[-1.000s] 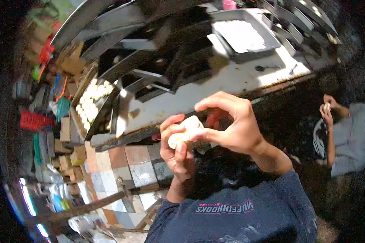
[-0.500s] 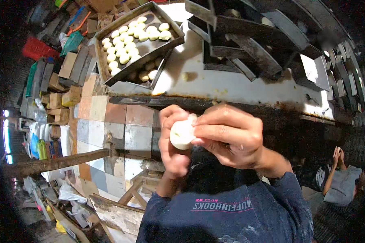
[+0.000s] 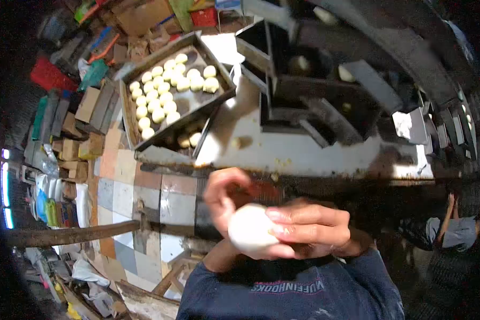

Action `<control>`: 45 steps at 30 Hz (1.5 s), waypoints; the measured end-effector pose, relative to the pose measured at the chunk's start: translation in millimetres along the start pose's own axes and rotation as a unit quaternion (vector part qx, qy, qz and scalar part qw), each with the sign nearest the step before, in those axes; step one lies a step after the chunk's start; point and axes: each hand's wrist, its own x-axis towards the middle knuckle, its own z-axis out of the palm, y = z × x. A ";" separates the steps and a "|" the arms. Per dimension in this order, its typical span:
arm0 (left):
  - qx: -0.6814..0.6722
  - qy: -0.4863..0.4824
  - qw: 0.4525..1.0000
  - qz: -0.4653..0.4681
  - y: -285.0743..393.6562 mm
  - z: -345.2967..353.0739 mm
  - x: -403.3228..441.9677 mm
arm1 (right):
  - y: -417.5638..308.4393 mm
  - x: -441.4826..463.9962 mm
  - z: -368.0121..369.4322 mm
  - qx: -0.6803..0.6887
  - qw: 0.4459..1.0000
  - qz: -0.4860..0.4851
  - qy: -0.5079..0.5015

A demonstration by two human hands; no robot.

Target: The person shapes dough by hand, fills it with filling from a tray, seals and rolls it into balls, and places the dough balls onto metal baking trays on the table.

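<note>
A smooth, pale dough ball [image 3: 250, 229] is between my hands, in front of my chest. My right hand [image 3: 317, 229] grips it from the right, fingers on its upper side and the thumb beneath. My left hand [image 3: 224, 194] is at its left side, thumb close to the ball and the fingers loosely curled, apart and off it; motion blurs them. Whether the left palm touches the ball is hidden. Beyond my hands, a metal tray [image 3: 168, 130] on the table holds several similar dough balls.
Under that tray, a second one shows more dough balls [image 3: 189, 140]. Dark metal pans [image 3: 325, 114] are stacked at the table's back right. One small dough piece [image 3: 236, 143] lies on the table [image 3: 304, 149]. Another person [image 3: 458, 232] is at the far right. Boxes [image 3: 80, 149] line the left.
The dough ball and my hands have moved down, nearer my chest. My left fingers have come off the ball, while my right hand keeps hold. The whole view has shifted slightly.
</note>
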 end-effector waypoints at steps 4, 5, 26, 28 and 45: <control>-0.022 -0.154 0.988 -0.009 -1.6 40.4 40.8 | 15.3 -9.4 -39.6 0.268 0.941 0.153 -0.138; -0.026 -0.208 0.977 0.045 -8.3 45.5 53.1 | 8.8 -22.2 -41.3 0.299 0.935 0.191 -0.027; -0.058 -0.356 0.924 -0.124 -23.6 201.1 92.0 | -47.4 130.8 -340.4 -0.309 0.949 -0.007 0.061; -0.086 -0.360 0.925 -0.088 -15.5 192.6 98.7 | 1.8 165.7 -360.3 -0.391 0.920 -0.026 -0.021; 0.575 -0.060 0.799 -0.163 -113.3 -198.4 72.9 | -86.4 -41.5 -256.2 -0.172 0.840 0.251 0.450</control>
